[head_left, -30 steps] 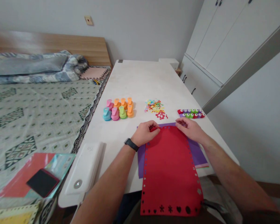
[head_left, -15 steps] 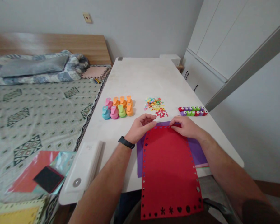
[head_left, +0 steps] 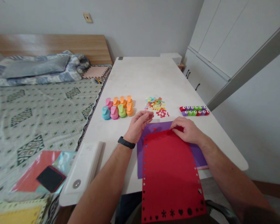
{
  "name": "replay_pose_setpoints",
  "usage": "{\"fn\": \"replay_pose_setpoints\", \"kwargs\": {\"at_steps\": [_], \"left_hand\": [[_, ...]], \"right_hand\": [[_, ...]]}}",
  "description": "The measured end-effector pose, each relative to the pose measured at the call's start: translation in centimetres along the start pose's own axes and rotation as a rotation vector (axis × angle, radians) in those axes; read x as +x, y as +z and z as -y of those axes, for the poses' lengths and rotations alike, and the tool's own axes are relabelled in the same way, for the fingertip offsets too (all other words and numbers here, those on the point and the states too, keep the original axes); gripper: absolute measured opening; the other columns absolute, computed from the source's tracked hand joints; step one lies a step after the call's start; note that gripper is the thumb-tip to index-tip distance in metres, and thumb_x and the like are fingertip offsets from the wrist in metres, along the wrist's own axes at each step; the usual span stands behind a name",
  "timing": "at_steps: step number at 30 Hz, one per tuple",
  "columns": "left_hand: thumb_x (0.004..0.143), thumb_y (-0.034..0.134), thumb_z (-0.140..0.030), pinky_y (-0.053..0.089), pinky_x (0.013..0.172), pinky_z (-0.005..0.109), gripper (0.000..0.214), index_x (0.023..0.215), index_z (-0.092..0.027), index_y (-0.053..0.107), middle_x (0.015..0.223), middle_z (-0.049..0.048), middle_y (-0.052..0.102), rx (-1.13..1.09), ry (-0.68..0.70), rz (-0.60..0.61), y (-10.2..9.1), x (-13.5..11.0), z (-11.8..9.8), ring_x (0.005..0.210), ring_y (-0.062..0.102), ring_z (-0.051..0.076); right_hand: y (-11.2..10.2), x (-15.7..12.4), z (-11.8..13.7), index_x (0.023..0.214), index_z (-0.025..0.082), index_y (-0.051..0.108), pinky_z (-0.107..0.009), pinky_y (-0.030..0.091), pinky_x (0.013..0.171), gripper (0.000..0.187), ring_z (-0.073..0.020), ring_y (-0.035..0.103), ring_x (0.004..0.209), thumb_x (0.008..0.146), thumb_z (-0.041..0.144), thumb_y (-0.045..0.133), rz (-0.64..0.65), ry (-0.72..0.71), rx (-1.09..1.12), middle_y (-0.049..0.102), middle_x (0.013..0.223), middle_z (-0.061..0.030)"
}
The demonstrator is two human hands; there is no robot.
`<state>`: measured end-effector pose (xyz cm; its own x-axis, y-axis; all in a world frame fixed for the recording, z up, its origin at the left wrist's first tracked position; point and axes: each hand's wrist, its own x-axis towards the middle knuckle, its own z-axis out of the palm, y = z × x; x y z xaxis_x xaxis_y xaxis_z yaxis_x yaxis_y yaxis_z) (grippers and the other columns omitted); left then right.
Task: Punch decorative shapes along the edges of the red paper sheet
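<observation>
A red sheet of paper (head_left: pixel 170 168) with punched shapes along its borders lies over purple paper (head_left: pixel 200 155) and hangs past the table's near edge. My right hand (head_left: pixel 186 129) pinches its far edge, which is lifted and slightly bent. My left hand (head_left: pixel 140 124), with a black band at the wrist, is above the purple paper's far left corner, clear of the red sheet. Its fingers are curled with the thumb against them; whatever they may hold is hidden. One small red cutout (head_left: pixel 155 129) rests on the purple paper between my hands.
Colourful paper cutouts (head_left: pixel 157 104) lie in a pile beyond my hands. Several craft punches (head_left: pixel 118 108) stand to the left, small eyed punches (head_left: pixel 194 111) in rows to the right. A white machine (head_left: pixel 84 166) sits at the left edge; a phone (head_left: pixel 50 178) lies on the bed.
My left hand has let go of the red sheet and drawn back left, its fingers closing. The sheet's far edge has shifted towards me and bent, uncovering purple paper and a red cutout.
</observation>
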<state>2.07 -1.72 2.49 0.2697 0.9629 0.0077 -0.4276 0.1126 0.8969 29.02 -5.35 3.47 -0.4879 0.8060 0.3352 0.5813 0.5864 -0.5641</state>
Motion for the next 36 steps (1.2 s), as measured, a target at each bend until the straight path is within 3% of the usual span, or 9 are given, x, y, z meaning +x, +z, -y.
{"fn": "replay_pose_setpoints", "kwargs": {"at_steps": [8, 15, 20, 24, 26, 28, 32, 36], "left_hand": [[0.089, 0.074, -0.047, 0.053, 0.090, 0.030, 0.032, 0.101, -0.018, 0.071, 0.115, 0.0081, 0.071, 0.115, 0.022, -0.040, 0.3, -0.2, -0.2, 0.108, 0.066, 0.019], [0.091, 0.070, -0.049, 0.046, 0.054, 0.022, 0.035, 0.104, -0.018, 0.062, 0.092, 0.0036, 0.069, 0.476, -0.025, 0.002, 0.2, -0.5, -0.3, 0.065, 0.067, 0.012], [0.094, 0.063, -0.042, 0.054, 0.060, 0.026, 0.030, 0.113, -0.019, 0.061, 0.103, 0.0083, 0.073, 0.711, -0.077, 0.119, -0.2, -0.7, 0.6, 0.081, 0.076, 0.021], [0.094, 0.063, -0.034, 0.057, 0.096, 0.039, 0.029, 0.120, -0.021, 0.065, 0.133, 0.0131, 0.068, 0.832, 0.083, 0.155, -0.6, -0.6, 1.3, 0.121, 0.068, 0.027], [0.093, 0.065, -0.034, 0.054, 0.105, 0.042, 0.034, 0.124, -0.020, 0.064, 0.145, 0.0141, 0.060, 0.817, 0.147, 0.132, -0.7, -0.4, 1.4, 0.131, 0.061, 0.028], [0.094, 0.065, -0.039, 0.057, 0.098, 0.041, 0.037, 0.126, -0.019, 0.062, 0.142, 0.0147, 0.063, 0.766, 0.118, 0.104, -0.7, -0.3, 1.4, 0.127, 0.063, 0.028], [0.095, 0.061, -0.057, 0.061, 0.078, 0.035, 0.046, 0.117, -0.017, 0.065, 0.111, 0.0123, 0.074, 0.678, -0.027, 0.081, -0.1, -0.4, 0.9, 0.099, 0.072, 0.024], [0.096, 0.049, -0.070, 0.059, 0.082, 0.037, 0.060, 0.104, -0.015, 0.069, 0.102, 0.0132, 0.075, 0.526, -0.120, 0.131, 0.5, -0.7, -0.1, 0.096, 0.072, 0.025]], "right_hand": [[-0.4, -0.1, 0.7, 0.090, 0.024, 0.070, -0.044, 0.050, 0.086, 0.019, -0.0241, 0.065, 0.088, 0.083, 0.007, 0.067, -0.029, -0.103, 0.022, 0.072, 0.089, -0.0054], [-0.2, -0.1, 0.9, 0.089, 0.024, 0.069, -0.044, 0.050, 0.085, 0.018, -0.0238, 0.065, 0.087, 0.082, 0.008, 0.066, -0.023, -0.112, 0.008, 0.072, 0.088, -0.0050], [-0.2, -0.1, 0.9, 0.090, 0.024, 0.070, -0.044, 0.050, 0.086, 0.017, -0.0239, 0.065, 0.088, 0.083, 0.009, 0.066, -0.026, -0.084, -0.010, 0.072, 0.088, -0.0049], [-0.2, -0.1, 1.0, 0.090, 0.024, 0.070, -0.044, 0.049, 0.087, 0.017, -0.0241, 0.065, 0.088, 0.083, 0.009, 0.067, -0.029, -0.077, -0.018, 0.072, 0.088, -0.0051], [-0.1, -0.1, 1.0, 0.090, 0.024, 0.069, -0.044, 0.049, 0.087, 0.016, -0.0241, 0.065, 0.088, 0.083, 0.010, 0.067, -0.028, -0.078, -0.023, 0.072, 0.088, -0.0051], [0.0, -0.2, 0.8, 0.090, 0.024, 0.069, -0.044, 0.049, 0.087, 0.015, -0.0239, 0.065, 0.088, 0.084, 0.010, 0.067, -0.025, -0.076, -0.025, 0.072, 0.088, -0.0049], [0.3, -0.2, 0.5, 0.091, 0.024, 0.069, -0.043, 0.049, 0.086, 0.016, -0.0233, 0.065, 0.087, 0.084, 0.010, 0.066, -0.040, -0.055, -0.027, 0.071, 0.087, -0.0046], [0.7, -0.1, 0.2, 0.094, 0.024, 0.070, -0.042, 0.049, 0.085, 0.017, -0.0231, 0.065, 0.087, 0.085, 0.010, 0.065, -0.073, -0.012, -0.032, 0.072, 0.088, -0.0045]]}}
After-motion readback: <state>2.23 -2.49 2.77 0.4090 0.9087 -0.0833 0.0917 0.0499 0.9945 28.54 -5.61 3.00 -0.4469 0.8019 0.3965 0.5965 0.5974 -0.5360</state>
